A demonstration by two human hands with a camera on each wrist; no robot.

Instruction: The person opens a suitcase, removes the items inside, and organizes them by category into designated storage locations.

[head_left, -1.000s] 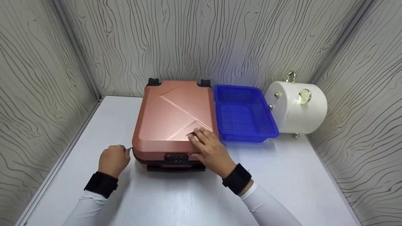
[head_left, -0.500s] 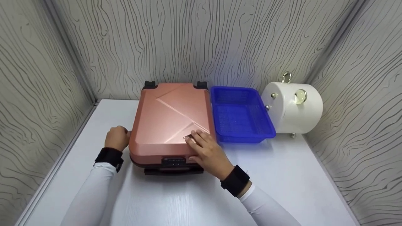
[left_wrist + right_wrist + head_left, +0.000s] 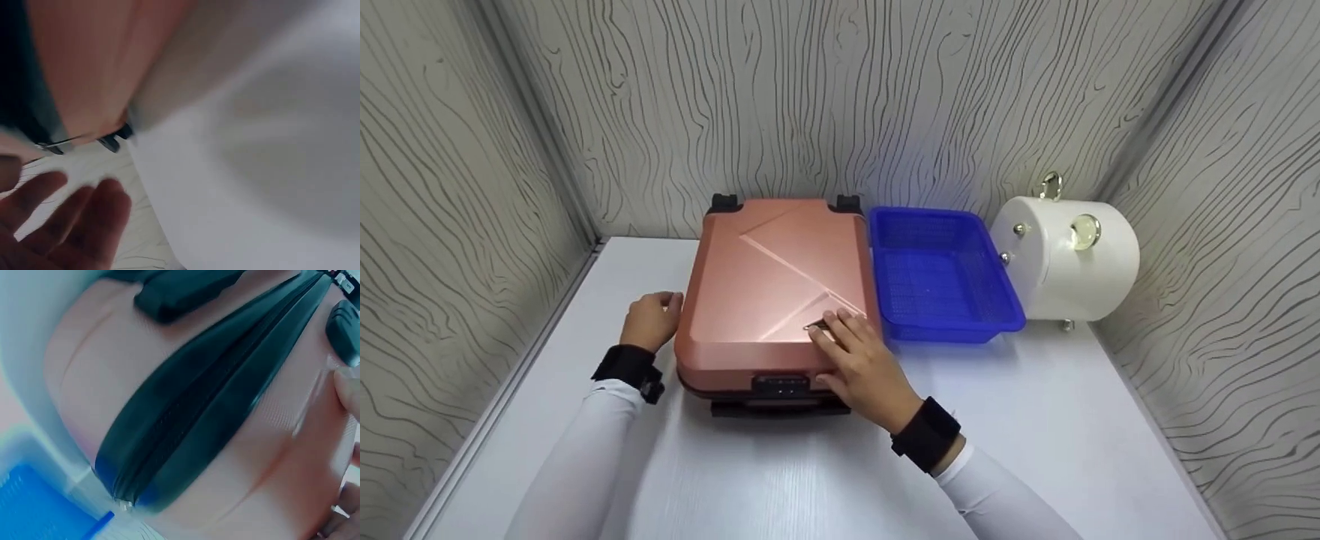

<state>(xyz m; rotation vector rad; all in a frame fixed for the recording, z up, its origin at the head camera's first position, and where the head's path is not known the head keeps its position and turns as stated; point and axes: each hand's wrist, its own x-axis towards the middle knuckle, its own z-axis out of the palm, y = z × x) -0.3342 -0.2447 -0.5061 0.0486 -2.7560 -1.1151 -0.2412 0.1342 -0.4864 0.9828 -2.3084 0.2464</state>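
A pink hard-shell suitcase [image 3: 780, 277] lies flat, its combination lock [image 3: 780, 385] and black handle [image 3: 780, 409] facing me. Beside its left edge is my left hand [image 3: 651, 321]. The left wrist view shows that hand's fingers [image 3: 104, 216] loosely bent and apart from a thin metal zipper pull [image 3: 53, 147] on the black zipper band. My right hand [image 3: 866, 367] rests on the lid's front right part, fingers extended over a small dark badge-like piece [image 3: 814, 325]. Along the suitcase's side, the black zipper [image 3: 197, 399] runs through the right wrist view.
A blue plastic basket [image 3: 949, 328] stands against the suitcase's right side. Right of it is a white drum-shaped case [image 3: 1091, 277] with a metal ring and knobs. Wood-patterned panels [image 3: 780, 97] enclose the white table [image 3: 765, 480] at the back and sides.
My left hand has moved away from me along the suitcase's left edge, and its fist has loosened. The zipper pull seen at its fingers earlier is now apart from them. My right hand stays put.
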